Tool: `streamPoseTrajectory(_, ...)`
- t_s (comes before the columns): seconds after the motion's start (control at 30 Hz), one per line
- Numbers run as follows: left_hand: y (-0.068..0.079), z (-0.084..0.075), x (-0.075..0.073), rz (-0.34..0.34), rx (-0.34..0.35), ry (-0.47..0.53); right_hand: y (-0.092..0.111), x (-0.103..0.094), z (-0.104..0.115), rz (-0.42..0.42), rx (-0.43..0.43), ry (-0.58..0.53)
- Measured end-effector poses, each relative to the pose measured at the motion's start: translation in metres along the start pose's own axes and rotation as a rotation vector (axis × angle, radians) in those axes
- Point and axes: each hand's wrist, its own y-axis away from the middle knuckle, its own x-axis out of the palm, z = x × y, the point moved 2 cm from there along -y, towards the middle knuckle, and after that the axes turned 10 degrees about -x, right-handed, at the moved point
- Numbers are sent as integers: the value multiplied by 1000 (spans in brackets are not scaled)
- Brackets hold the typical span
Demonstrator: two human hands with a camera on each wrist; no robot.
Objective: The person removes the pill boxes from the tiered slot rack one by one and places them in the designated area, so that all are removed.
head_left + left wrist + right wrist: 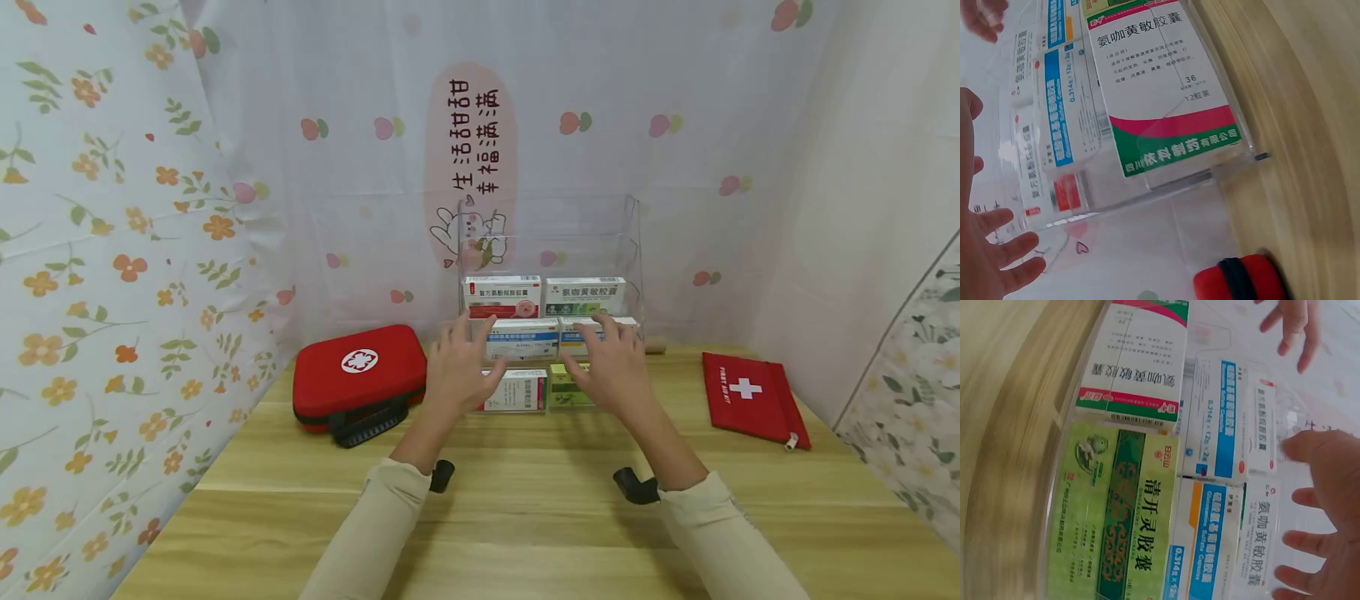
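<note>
A clear acrylic rack (638, 250) stands on the table with medicine boxes on three tiers. On the top tier are a red-and-white box (501, 298) and a white-and-green box (587, 293). Two blue-and-white boxes (1063, 103) fill the middle. Below them sit a white box with a magenta band (1163, 81) and a green box (1110, 512). My left hand (457, 367) hovers before the rack's left side, fingers spread and holding nothing. Opposite it, my right hand (617, 367) is held likewise at the right side, its palm partly hiding the boxes behind.
To the left of the rack lies a red hard case (405, 350) with a black handle. A flat red first aid pouch (750, 412) with a white cross rests on the right. Wood-grain tabletop (525, 517) spreads beneath; patterned curtains (360, 167) hang behind and at both sides.
</note>
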Motion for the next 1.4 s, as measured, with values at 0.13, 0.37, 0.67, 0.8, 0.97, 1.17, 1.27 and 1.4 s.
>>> streamPoseTrajectory(0.13,1,8,5,51,-46,80,1,1,3,14,6,-27)
streamPoseTrajectory(0.37,6,19,13,174,-106,180,2,10,10,18,16,-102)
streamPoseTrajectory(0.67,10,31,22,262,-142,287,1,30,20,-37,10,-278)
streamPoseTrajectory(0.8,11,38,25,291,-153,325,-2,38,23,-22,-2,-330)
streamPoseTrajectory(0.97,11,44,29,307,-150,378,-5,45,24,32,-14,-387)
streamPoseTrajectory(1.17,12,48,34,325,-127,410,-7,51,23,53,-22,-405)
streamPoseTrajectory(1.27,12,51,36,333,-129,416,-8,53,24,52,-55,-426)
streamPoseTrajectory(1.4,10,53,38,334,-130,420,-10,55,26,56,-108,-426)
